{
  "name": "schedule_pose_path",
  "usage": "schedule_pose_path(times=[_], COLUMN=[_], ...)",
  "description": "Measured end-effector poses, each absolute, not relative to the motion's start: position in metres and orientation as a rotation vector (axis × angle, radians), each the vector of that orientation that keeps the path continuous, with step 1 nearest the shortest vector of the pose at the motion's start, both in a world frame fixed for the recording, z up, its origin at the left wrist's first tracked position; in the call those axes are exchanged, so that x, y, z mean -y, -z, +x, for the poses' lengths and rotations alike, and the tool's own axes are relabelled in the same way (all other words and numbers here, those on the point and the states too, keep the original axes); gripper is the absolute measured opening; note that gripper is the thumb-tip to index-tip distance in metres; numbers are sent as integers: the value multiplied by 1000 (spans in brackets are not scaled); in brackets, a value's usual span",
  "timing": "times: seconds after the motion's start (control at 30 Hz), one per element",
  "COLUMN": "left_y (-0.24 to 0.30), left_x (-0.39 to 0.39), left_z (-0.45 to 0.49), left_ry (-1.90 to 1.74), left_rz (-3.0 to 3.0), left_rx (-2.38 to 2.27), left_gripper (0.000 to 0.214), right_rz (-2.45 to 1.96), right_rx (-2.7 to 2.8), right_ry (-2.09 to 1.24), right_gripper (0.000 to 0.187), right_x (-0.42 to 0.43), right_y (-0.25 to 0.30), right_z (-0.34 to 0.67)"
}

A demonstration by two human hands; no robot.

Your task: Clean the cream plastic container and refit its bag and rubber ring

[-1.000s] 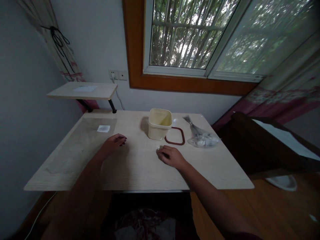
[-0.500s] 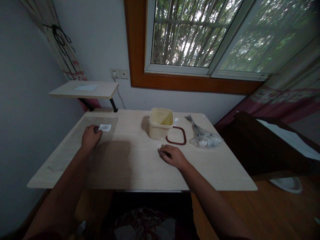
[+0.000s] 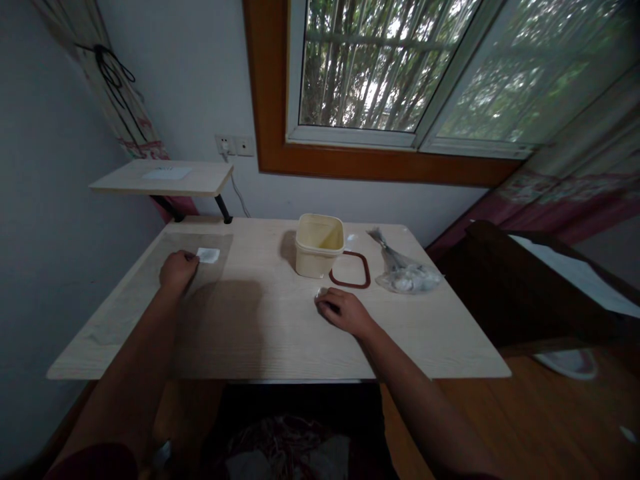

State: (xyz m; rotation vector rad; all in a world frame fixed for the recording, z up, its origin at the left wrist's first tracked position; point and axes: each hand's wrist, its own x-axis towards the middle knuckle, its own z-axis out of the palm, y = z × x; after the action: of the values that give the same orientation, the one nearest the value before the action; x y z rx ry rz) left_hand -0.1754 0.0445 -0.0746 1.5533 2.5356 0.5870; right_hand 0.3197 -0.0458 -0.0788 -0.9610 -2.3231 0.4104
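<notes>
On the left of the table, my left hand (image 3: 179, 269) rests with its fingers bent together at the left edge of a small white slip of paper (image 3: 209, 255). The slip lies over a greyish see-through sheet (image 3: 150, 287). My right hand (image 3: 346, 311) lies near the table's middle, its fingers curled closed. A small clear, shiny piece (image 3: 321, 292) shows at its fingertips, too small to name. Just beyond that hand stands a cream plastic tub (image 3: 320, 263), upright and without a lid. Beside the tub lies a brownish-red rounded-square ring (image 3: 369, 272).
A knotted clear plastic bag (image 3: 410, 277) with pale contents lies at the right of the table (image 3: 300, 347). At the back left, a raised shelf (image 3: 205, 177) stands on black legs. A dark brown piece of furniture (image 3: 480, 287) is beyond the right edge.
The view has shifted slightly to the left. My left fingers have drawn closer together beside the slip. My right hand has hardly moved, and the tub, ring and bag stay put.
</notes>
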Motion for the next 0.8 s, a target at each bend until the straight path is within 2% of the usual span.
schedule_pose_path(times=[0.17,0.33,0.53,0.8], left_y=[74,70,62,48], left_x=[-43,-39,-32,-6], left_z=[-175,-169,-137,-46], left_ry=[-642,-876,-1194,-1122], left_rz=[1544,1527,1314,1254], left_rx=[-2499,-2347,-1798,-1345], left_gripper=[35,29,40,39], right_rz=[-961,-963,-964,-994], right_rx=[2324,2313,2254,2104], right_ry=[-419,-433,-527,-712], right_gripper=[19,19,18,20], right_x=[45,45,43,41], right_y=[79,80,78,75], right_z=[320,321,320,319])
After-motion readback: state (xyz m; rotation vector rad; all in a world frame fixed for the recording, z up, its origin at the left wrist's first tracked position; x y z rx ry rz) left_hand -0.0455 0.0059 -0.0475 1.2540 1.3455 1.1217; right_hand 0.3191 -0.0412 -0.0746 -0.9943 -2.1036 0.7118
